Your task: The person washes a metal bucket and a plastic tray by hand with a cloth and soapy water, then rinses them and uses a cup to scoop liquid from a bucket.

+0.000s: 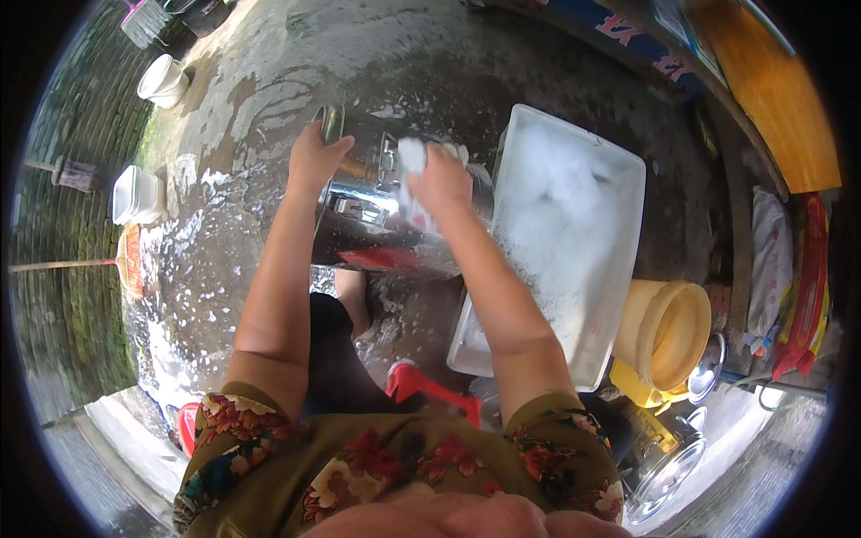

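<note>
A shiny metal barrel-shaped container [350, 235] with clasps and a handle on its side lies across the middle before me. My left hand [319, 158] grips its rim at the upper left, the thumb pointing right. In my right hand [444, 178] is a wet, pale cloth [414, 195], pressed on the container's side near the handle. Just right of it stands a large white rectangular tub [635, 202] holding sudsy water; my right forearm passes over its near left part.
Suds lie on the wet concrete floor [235, 168]. Near the tub stands a yellowish bucket [679, 336], with metal lids [666, 477] behind it. A red plastic object [430, 387] lies close to my body. White containers [138, 195] and a broom [131, 261] line the left wall.
</note>
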